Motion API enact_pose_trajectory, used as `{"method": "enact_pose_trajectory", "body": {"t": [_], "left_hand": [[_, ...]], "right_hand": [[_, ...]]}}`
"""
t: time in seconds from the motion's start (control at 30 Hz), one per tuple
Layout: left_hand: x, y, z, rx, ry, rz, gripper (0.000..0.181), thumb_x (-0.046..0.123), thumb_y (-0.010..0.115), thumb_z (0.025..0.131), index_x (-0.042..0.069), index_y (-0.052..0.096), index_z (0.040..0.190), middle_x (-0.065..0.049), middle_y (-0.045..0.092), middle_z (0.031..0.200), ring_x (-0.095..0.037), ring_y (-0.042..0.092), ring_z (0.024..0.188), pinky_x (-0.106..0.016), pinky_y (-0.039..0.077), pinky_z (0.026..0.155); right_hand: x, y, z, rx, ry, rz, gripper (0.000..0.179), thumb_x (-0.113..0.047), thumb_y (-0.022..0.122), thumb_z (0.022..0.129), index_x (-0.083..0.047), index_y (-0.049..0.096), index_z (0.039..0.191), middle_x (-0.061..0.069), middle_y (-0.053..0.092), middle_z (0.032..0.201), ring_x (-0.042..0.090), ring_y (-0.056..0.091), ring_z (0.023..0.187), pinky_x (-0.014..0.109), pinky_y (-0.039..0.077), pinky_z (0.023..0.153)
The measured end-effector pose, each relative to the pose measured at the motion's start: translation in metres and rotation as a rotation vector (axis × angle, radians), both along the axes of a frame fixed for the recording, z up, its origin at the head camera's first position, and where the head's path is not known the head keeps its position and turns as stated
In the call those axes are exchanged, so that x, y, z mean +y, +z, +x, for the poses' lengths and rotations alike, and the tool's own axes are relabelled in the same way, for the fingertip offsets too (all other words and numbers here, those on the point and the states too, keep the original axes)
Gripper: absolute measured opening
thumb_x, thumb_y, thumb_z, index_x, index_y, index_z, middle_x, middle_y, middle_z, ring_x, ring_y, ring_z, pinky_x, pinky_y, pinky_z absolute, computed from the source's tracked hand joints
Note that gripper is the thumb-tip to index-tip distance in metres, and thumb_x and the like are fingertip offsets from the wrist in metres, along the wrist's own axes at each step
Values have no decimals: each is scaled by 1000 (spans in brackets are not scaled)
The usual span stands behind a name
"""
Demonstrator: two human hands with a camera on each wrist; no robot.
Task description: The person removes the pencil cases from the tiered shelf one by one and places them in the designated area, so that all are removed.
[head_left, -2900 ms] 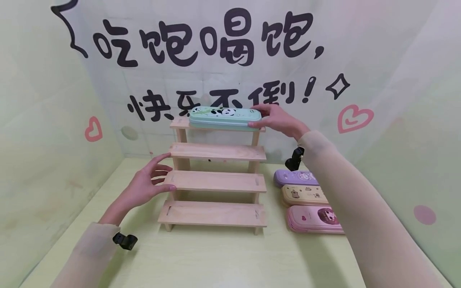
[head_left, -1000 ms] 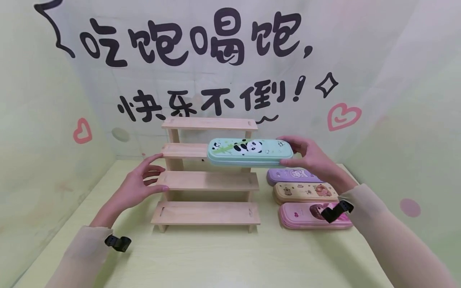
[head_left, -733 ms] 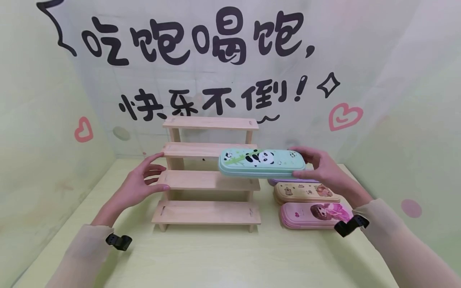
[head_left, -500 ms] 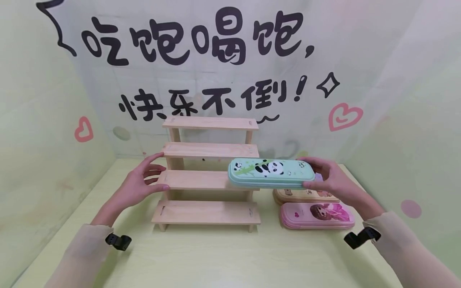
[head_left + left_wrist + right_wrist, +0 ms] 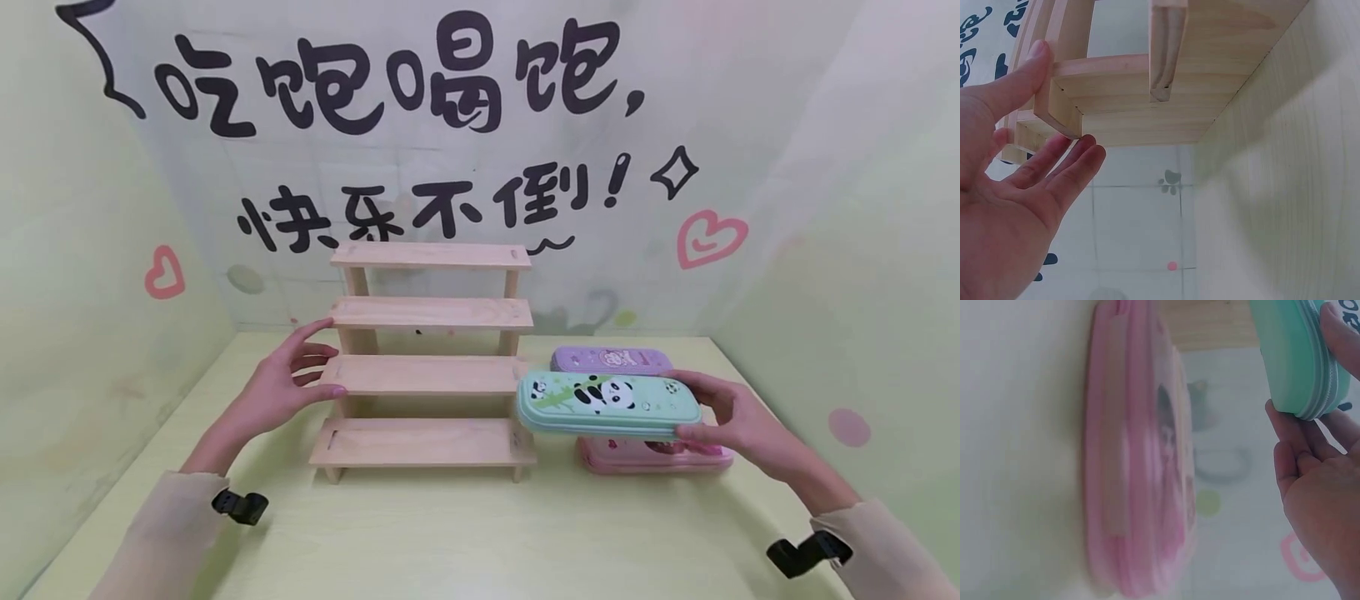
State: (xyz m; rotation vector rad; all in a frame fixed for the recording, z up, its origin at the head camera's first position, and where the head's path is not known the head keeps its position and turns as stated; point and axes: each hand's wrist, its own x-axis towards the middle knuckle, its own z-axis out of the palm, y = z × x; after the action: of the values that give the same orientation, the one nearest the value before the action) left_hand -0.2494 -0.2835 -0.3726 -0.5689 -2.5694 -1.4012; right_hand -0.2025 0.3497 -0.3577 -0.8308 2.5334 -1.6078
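Observation:
My right hand (image 5: 753, 429) pinches the right end of a mint-green pencil case (image 5: 611, 404) with a panda print, thumb in front and fingers behind. The right wrist view shows this zipped case (image 5: 1300, 359) raised beside a pink pencil case (image 5: 1138, 487). In the head view it overlaps the row of cases on the table, covering part of the pink one and hiding the tan one. At the left end of a four-tier wooden display stand (image 5: 427, 375), my left hand (image 5: 273, 387) holds the side, thumb on a lower shelf and forefinger at the shelf above, as the left wrist view also shows.
A purple pencil case (image 5: 611, 358) lies at the back of the row, right of the stand. The pale wood-grain table (image 5: 420, 533) meets a backdrop (image 5: 450, 158) with large black lettering. Side walls (image 5: 825, 317) rise left and right.
My right hand has taken the mint-green pencil case off the stand's top shelf and brought it down and right, over the other cases. The left hand has stayed at the stand.

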Motion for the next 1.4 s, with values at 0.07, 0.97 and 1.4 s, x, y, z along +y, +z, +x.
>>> {"method": "enact_pose_trajectory", "body": {"t": [0.07,0.97,1.4], "left_hand": [[-1,-1,-1,1,3,-4,103,17,93,83,26,32,166,-21,62,134,-45,57,130,-37,54,104],[1,0,-1,0,5,-9,103,16,92,84,25,31,166,-22,62,135,-44,58,130,-10,50,97],[2,2,1,-3,-1,2,103,13,92,84,23,31,166,-22,62,134,-44,58,129,-15,52,98]], "right_hand": [[8,-5,7,-11,-5,1,64,11,73,91,2,51,151,8,65,134,15,61,115,20,55,90],[91,-50,72,-86,-44,103,66,13,67,93,1,45,154,2,66,133,15,63,110,23,57,82],[96,-59,75,-114,-102,195,66,6,72,93,-2,48,154,-1,68,131,12,64,111,20,55,83]]}}
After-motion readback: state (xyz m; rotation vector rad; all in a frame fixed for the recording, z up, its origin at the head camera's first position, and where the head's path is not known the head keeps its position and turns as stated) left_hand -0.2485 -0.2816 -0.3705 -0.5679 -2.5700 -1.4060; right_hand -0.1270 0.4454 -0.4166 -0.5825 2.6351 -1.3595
